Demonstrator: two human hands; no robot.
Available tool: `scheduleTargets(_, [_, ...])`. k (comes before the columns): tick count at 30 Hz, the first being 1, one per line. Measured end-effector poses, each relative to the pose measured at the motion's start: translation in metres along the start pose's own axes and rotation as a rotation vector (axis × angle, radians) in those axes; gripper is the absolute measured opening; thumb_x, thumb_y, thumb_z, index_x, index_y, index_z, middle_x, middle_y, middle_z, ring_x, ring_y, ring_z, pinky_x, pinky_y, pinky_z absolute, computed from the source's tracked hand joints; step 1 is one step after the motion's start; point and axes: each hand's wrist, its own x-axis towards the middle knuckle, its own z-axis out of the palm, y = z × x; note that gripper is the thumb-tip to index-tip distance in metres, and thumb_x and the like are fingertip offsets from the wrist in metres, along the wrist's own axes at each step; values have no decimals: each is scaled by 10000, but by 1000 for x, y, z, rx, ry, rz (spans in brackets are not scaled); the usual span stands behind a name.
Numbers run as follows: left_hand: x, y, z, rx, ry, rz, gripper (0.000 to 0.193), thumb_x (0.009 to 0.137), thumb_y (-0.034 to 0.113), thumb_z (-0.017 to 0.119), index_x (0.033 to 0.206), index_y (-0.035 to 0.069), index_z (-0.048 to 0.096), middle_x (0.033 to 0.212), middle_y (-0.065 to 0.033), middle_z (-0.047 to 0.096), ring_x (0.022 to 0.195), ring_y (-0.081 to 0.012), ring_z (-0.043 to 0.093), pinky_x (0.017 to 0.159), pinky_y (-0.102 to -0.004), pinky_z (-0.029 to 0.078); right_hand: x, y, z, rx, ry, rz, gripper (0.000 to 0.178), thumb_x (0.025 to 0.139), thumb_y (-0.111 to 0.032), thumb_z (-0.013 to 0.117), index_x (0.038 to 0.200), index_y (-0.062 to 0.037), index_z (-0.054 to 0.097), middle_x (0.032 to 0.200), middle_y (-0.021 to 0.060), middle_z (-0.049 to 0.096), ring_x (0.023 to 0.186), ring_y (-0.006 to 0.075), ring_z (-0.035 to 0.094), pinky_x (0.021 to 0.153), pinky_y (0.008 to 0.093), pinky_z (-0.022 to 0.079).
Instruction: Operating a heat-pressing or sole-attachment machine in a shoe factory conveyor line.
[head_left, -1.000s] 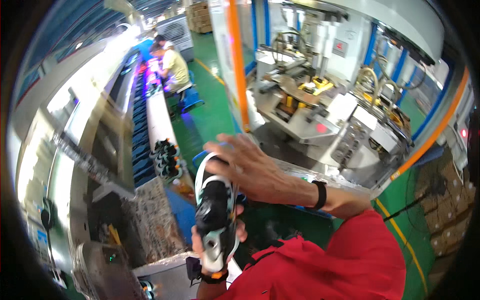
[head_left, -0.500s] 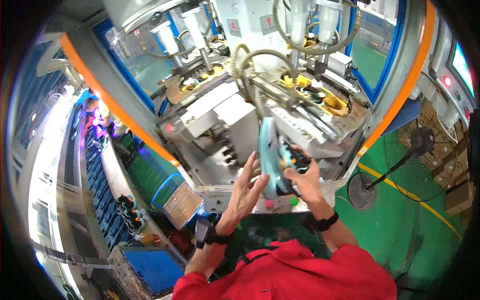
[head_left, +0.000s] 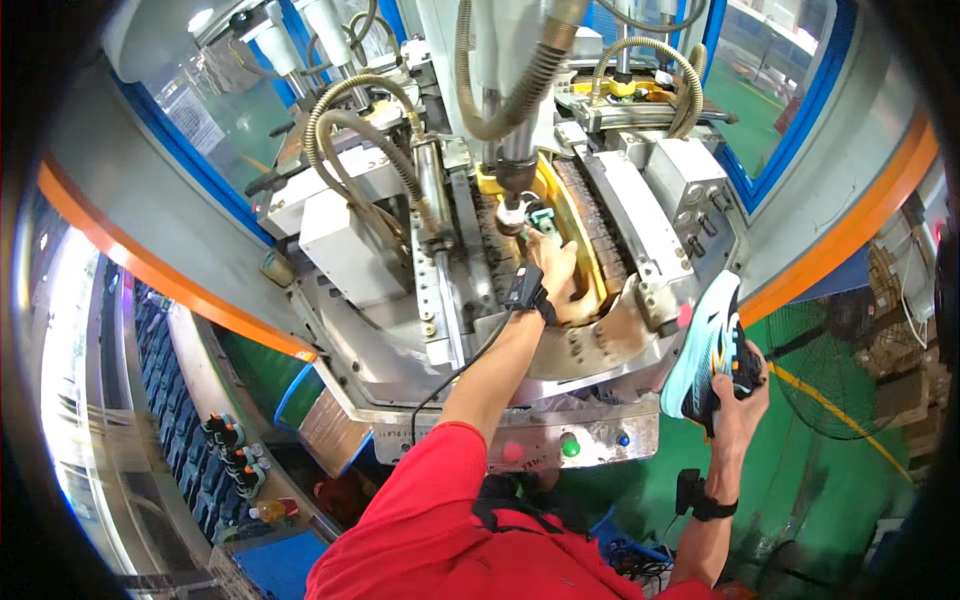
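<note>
Head view: we see the yellow-rimmed mould cavity of the machine, our left hand inside it, fingers curled at a teal part; grip unclear. Our right hand, well apart, is closed around a light-blue shoe, sole facing the machine.

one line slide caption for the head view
Left hand reaches into the press; right hand holds a pale blue shoe.

Left hand in machine; right hand grips shoe.
</note>
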Motion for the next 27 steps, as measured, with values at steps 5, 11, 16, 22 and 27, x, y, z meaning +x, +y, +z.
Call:
scheduleTargets(5, [34,-32,-17,-1,2,-241,896,761,117,588,1452,-99,60,1484,-388,156,1395,-489,204,1170,-459,187,14,-13,16,-183,14,-14,572,693,-57,645,1240,57,522,1095,104,602,971,171,584,911,297,456])
scheduleTargets(11, [9,-44,-125,-689,-119,-507,207,745,129,734,885,7,642,842,-96,675,641,-208,635,574,-363,516,111,-49,148,-478,-415,-41,540,666,-171,712,1123,78,570,965,154,651,874,200,625,799,306,504])
scheduleTargets(16, [-136,-31,-243,-1110,-369,-478,287,880,101,658,1139,6,584,1030,-70,664,899,-201,651,747,-365,545,132,-41,312,-899,-749,-121,562,626,-295,750,1017,87,621,945,240,674,887,319,672,782,380,526])
scheduleTargets(22, [-294,-30,-382,-882,28,-485,508,795,69,697,1262,-24,520,940,8,589,695,-52,507,590,-206,413,86,86,451,-989,-571,-272,360,792,-181,600,1060,57,559,1054,270,660,1016,371,654,853,429,529])
scheduleTargets(27, [-394,-34,-422,-844,545,-539,463,813,70,638,1245,-34,510,1025,-53,612,882,-133,602,772,-270,485,48,111,469,-1036,-398,-307,554,825,-143,570,1281,96,367,1013,268,634,932,374,664,784,413,568])
